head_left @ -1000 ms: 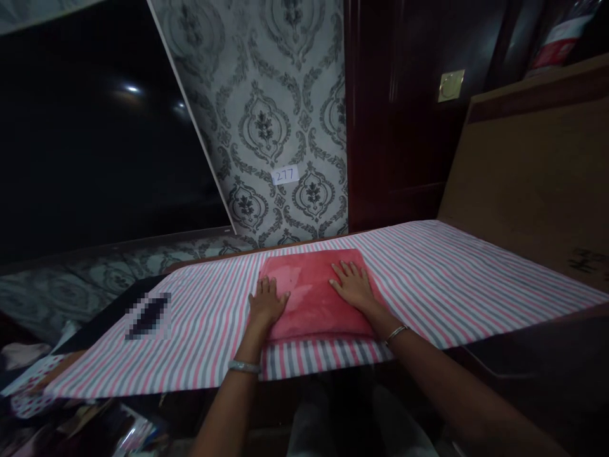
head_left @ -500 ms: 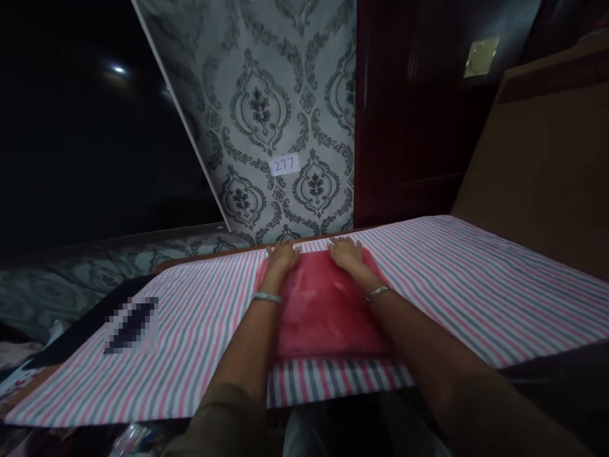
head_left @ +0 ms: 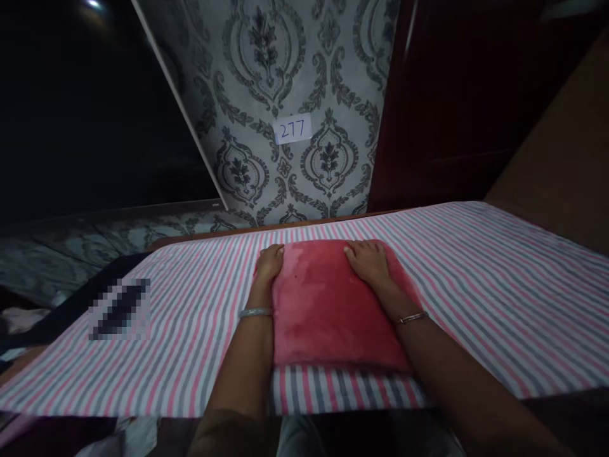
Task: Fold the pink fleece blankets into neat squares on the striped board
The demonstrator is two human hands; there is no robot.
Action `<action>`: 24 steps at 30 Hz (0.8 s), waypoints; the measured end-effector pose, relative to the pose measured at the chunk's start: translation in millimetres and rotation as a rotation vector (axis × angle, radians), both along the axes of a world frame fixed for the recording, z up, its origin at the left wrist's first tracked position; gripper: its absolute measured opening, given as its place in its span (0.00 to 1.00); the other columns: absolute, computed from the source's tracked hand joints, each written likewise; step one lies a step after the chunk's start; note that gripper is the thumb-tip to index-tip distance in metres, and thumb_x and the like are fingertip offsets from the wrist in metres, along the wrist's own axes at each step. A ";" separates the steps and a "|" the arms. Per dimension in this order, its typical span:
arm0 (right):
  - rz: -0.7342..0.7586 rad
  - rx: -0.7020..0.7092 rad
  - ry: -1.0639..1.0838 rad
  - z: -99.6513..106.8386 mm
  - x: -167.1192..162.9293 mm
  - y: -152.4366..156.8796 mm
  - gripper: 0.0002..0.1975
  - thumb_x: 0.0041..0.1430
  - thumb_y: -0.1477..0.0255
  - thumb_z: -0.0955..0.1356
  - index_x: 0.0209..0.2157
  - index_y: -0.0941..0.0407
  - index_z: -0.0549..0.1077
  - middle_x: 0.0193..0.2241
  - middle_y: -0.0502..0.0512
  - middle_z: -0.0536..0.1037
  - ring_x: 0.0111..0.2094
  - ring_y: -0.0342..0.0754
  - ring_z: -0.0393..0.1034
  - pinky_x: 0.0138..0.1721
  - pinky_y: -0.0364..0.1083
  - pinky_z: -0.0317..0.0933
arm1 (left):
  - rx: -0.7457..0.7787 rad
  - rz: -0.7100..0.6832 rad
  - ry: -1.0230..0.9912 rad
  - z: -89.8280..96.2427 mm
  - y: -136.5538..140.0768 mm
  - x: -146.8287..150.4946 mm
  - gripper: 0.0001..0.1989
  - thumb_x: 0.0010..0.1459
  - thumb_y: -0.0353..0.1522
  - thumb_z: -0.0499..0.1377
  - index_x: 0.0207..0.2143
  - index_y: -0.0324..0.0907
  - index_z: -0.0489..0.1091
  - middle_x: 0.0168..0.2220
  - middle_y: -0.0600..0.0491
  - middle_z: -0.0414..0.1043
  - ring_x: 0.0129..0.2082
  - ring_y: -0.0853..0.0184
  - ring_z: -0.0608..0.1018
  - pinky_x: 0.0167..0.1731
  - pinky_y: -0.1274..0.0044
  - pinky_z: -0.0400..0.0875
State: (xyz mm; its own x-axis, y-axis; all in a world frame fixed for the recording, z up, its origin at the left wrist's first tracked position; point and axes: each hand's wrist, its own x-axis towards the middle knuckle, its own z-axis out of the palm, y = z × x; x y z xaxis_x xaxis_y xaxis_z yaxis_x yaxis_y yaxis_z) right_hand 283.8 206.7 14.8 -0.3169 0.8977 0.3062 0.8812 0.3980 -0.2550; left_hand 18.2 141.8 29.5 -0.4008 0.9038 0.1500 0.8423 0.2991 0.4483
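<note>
A big striped cloth (head_left: 476,266) in pink, grey and white covers the table, and a folded red fuzzy towel (head_left: 328,304) lies flat on the middle of it, close to its near edge. The towel looks soft, floppy and light, so it would bend and sag if lifted by one corner; taking it by both side edges should keep it neat. The left hand (head_left: 269,263) curls over the towel's far left corner, and the right hand (head_left: 370,261) rests flat with fingers spread near its far right corner.
</note>
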 end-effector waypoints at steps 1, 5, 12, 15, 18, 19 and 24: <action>0.000 0.005 0.000 -0.9 0.2 -0.2 0.24 0.70 0.65 0.56 0.56 0.57 0.73 0.54 0.62 0.77 0.56 0.58 0.66 0.60 0.58 0.47 | 0.018 -0.005 -0.015 -2.5 0.6 -3.2 0.23 0.67 0.35 0.46 0.59 0.42 0.71 0.62 0.48 0.70 0.61 0.60 0.70 0.61 0.68 0.63; 0.000 0.021 -0.002 -3.7 1.1 0.1 0.23 0.70 0.65 0.56 0.56 0.57 0.74 0.54 0.63 0.77 0.56 0.58 0.67 0.60 0.58 0.47 | 0.077 -0.026 -0.063 -9.5 3.0 -11.1 0.22 0.66 0.33 0.48 0.57 0.41 0.73 0.60 0.47 0.73 0.60 0.63 0.72 0.61 0.72 0.62; -0.008 0.001 0.008 -1.3 0.1 0.2 0.24 0.70 0.64 0.56 0.57 0.57 0.73 0.54 0.64 0.76 0.56 0.59 0.66 0.59 0.58 0.49 | 0.099 -0.020 -0.083 -10.8 4.4 -14.0 0.21 0.66 0.33 0.49 0.55 0.42 0.75 0.57 0.49 0.75 0.59 0.63 0.73 0.60 0.75 0.63; -0.010 -0.016 0.013 0.2 -0.6 -2.2 0.24 0.70 0.64 0.55 0.57 0.57 0.73 0.55 0.63 0.76 0.57 0.59 0.66 0.59 0.58 0.49 | 0.075 0.001 -0.060 -7.1 2.2 -8.0 0.22 0.67 0.34 0.48 0.56 0.42 0.74 0.58 0.48 0.74 0.60 0.61 0.72 0.60 0.73 0.63; -0.013 -0.029 0.015 3.5 -0.4 -4.0 0.25 0.71 0.63 0.54 0.59 0.56 0.71 0.57 0.62 0.75 0.59 0.57 0.65 0.60 0.58 0.48 | 0.026 0.012 -0.024 3.9 -0.8 0.6 0.23 0.67 0.34 0.47 0.57 0.42 0.73 0.60 0.46 0.72 0.62 0.58 0.71 0.60 0.68 0.63; -0.011 -0.037 0.014 6.0 0.0 -4.2 0.25 0.71 0.62 0.54 0.59 0.55 0.71 0.58 0.61 0.74 0.59 0.57 0.64 0.61 0.58 0.48 | 0.006 0.012 -0.012 10.1 -2.6 3.0 0.22 0.67 0.35 0.47 0.57 0.42 0.73 0.61 0.45 0.71 0.62 0.58 0.71 0.60 0.67 0.63; 0.028 -0.132 0.021 31.2 6.0 -14.6 0.26 0.72 0.62 0.54 0.63 0.56 0.66 0.63 0.62 0.69 0.63 0.56 0.60 0.62 0.57 0.49 | -0.058 0.027 0.070 51.1 -34.6 15.3 0.27 0.66 0.38 0.50 0.63 0.32 0.65 0.66 0.33 0.61 0.66 0.51 0.65 0.62 0.60 0.61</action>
State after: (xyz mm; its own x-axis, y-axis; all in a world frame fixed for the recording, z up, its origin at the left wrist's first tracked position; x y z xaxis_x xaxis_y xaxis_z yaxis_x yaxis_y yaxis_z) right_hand 289.8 192.1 46.0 -0.3373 0.9214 0.1930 0.8643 0.3844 -0.3244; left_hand 33.6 107.2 80.6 -0.4155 0.9008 0.1264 0.8622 0.3457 0.3703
